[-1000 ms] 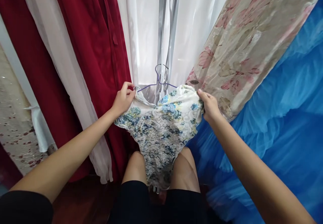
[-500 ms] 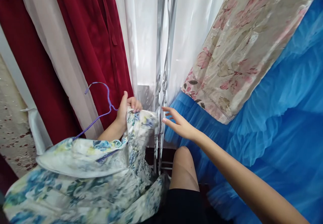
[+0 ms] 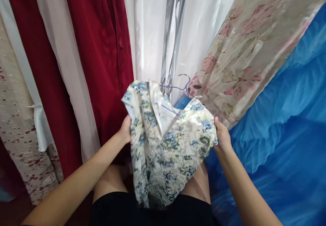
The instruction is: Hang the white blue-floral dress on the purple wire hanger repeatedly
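Observation:
A white floral dress or top [image 3: 175,148] with blue and yellow-green flowers and a V-shaped neckline hangs in front of my thighs. A thin purple wire hanger [image 3: 175,87] sits in its neck, the hook standing up to the right. My left hand [image 3: 126,129] grips the garment's left side below the shoulder, its fingers partly behind the cloth. On the other side my right hand [image 3: 222,134] is closed on the cloth at the sleeve edge, thumb in front.
Long garments hang all round: a dark red one [image 3: 98,59], a white one [image 3: 150,32], and a beige floral one [image 3: 244,56]. Blue ruffled tulle [image 3: 287,127] fills the right side. Grey ribbons [image 3: 175,25] dangle in the middle.
The floral garment has swung from the lower left to the centre and now faces upright. My right hand, open before, has taken hold of its right side; my left hand has moved down its left edge.

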Demonstrator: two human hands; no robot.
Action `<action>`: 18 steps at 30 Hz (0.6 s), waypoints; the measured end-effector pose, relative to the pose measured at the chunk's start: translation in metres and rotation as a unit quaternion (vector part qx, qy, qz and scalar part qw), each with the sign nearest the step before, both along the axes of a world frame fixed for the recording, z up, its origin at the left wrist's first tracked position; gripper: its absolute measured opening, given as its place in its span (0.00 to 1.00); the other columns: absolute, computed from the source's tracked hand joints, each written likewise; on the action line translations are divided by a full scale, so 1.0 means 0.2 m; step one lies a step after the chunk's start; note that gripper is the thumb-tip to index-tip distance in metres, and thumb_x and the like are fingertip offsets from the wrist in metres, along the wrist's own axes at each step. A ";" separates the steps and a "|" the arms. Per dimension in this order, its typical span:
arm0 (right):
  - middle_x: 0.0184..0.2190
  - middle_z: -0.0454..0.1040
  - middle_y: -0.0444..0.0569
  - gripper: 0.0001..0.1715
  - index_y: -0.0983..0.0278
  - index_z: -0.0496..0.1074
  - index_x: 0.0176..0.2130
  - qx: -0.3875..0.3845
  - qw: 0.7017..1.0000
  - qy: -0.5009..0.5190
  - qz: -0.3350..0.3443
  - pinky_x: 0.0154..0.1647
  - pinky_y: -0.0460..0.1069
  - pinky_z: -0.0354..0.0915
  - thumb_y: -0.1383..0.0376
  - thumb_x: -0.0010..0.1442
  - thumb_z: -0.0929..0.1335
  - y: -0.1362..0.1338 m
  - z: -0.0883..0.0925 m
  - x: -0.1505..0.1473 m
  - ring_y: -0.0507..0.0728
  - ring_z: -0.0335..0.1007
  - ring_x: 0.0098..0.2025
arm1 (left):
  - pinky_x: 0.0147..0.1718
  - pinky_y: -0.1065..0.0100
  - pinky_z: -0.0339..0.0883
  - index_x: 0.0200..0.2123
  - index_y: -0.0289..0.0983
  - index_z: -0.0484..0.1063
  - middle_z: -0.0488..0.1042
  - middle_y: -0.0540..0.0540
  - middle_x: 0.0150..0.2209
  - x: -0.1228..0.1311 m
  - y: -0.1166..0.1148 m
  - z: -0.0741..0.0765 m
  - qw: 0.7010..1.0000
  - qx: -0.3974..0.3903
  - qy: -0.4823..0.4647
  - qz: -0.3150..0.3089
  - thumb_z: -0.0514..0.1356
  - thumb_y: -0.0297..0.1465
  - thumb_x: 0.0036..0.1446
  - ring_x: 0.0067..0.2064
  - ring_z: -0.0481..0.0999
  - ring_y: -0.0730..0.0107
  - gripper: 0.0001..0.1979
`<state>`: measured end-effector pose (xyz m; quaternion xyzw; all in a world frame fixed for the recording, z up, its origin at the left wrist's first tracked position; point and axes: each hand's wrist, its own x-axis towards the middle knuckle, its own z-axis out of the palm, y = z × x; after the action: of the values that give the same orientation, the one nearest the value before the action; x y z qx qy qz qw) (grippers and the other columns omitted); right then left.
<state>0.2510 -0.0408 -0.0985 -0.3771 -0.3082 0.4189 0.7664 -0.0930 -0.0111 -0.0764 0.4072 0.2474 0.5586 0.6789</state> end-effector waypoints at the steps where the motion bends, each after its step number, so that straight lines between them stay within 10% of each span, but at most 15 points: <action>1: 0.23 0.78 0.44 0.26 0.62 0.75 0.29 0.006 1.000 0.005 -0.006 0.30 0.51 0.73 0.48 0.38 0.81 0.03 0.02 0.01 0.62 0.78 0.32 | 0.54 0.49 0.72 0.48 0.33 0.76 0.81 0.37 0.46 -0.01 -0.01 -0.03 1.000 -0.004 0.000 0.019 0.61 0.53 0.56 0.54 0.78 0.44 0.30; 7: 0.22 0.77 0.46 0.18 0.61 0.75 0.28 0.019 0.996 -0.069 0.058 0.27 0.51 0.72 0.51 0.48 0.78 0.08 0.18 -0.05 0.62 0.78 0.31 | 0.59 0.55 0.68 0.49 0.34 0.76 0.80 0.38 0.50 0.01 -0.08 -0.24 0.967 0.060 0.112 0.219 0.75 0.40 0.45 0.56 0.77 0.48 0.28; 11: 0.22 0.76 0.46 0.18 0.62 0.77 0.31 -0.021 0.985 -0.134 0.111 0.22 0.50 0.67 0.51 0.50 0.77 0.03 0.17 0.01 0.60 0.75 0.27 | 0.58 0.55 0.68 0.47 0.34 0.76 0.80 0.38 0.50 0.01 -0.20 -0.43 0.960 0.052 0.164 0.223 0.75 0.37 0.43 0.56 0.77 0.48 0.27; 14: 0.22 0.74 0.44 0.22 0.63 0.75 0.31 0.002 0.983 -0.177 0.053 0.22 0.48 0.63 0.47 0.52 0.76 0.01 0.05 0.06 0.56 0.70 0.25 | 0.55 0.55 0.70 0.47 0.33 0.77 0.80 0.37 0.50 0.02 -0.30 -0.57 0.961 0.021 0.171 0.216 0.75 0.38 0.45 0.55 0.78 0.47 0.27; 18: 0.22 0.70 0.42 0.27 0.64 0.71 0.29 0.027 0.966 -0.163 -0.197 0.25 0.47 0.60 0.43 0.59 0.69 -0.07 -0.30 0.02 0.52 0.62 0.24 | 0.53 0.57 0.72 0.48 0.33 0.77 0.82 0.38 0.46 0.02 -0.39 -0.70 0.950 -0.027 0.144 0.275 0.75 0.40 0.44 0.53 0.79 0.48 0.29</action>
<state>0.2543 -0.0551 -0.1584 -0.4730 -0.3595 0.1838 0.7831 -0.0888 -0.0887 -0.2167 0.3814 0.4601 0.6519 0.4668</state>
